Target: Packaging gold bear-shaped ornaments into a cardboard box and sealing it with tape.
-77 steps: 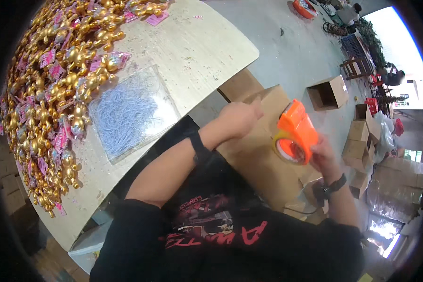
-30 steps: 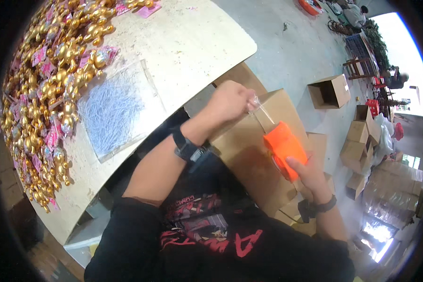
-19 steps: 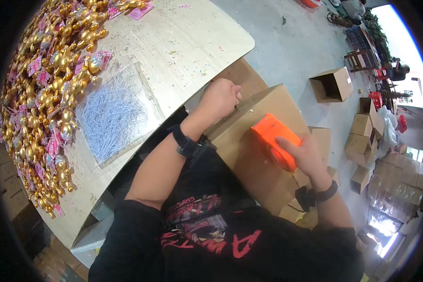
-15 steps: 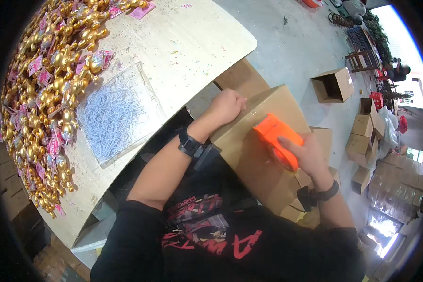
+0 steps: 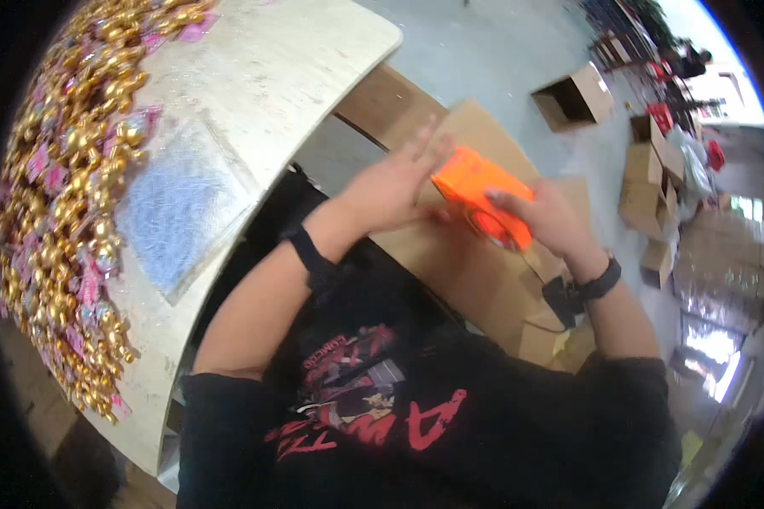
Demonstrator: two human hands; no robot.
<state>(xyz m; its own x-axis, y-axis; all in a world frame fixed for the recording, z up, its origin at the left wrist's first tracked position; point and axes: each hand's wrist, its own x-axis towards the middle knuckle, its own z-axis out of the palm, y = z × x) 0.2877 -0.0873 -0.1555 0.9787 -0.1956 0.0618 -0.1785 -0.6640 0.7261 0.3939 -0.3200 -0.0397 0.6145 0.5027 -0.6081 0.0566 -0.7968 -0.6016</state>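
In my right hand (image 5: 562, 219) is a bright orange tape dispenser (image 5: 484, 182), its reddish roll facing down toward a brown cardboard box (image 5: 471, 276). The thumb lies over the dispenser's near end. My left hand (image 5: 395, 188) is open and slightly blurred, fingers stretched out just left of the dispenser's far end. It is over the left side of the box; whether it touches the box or the dispenser I cannot tell. The box stands in front of my body, to the right of the table edge.
On the white table (image 5: 263, 81) at left lie a heap of shiny gold balloon-animal-like figures (image 5: 68, 212) with pink tags and a clear bag of pale blue shreds (image 5: 174, 212). An open carton (image 5: 573, 97) sits on the floor, more boxes (image 5: 645, 182) at right; a person (image 5: 692, 61) is far off.
My left hand has gone from a curled hold at the box's edge to spread fingers near the dispenser. The dispenser has shifted slightly up and left. The whole view has also turned a little.
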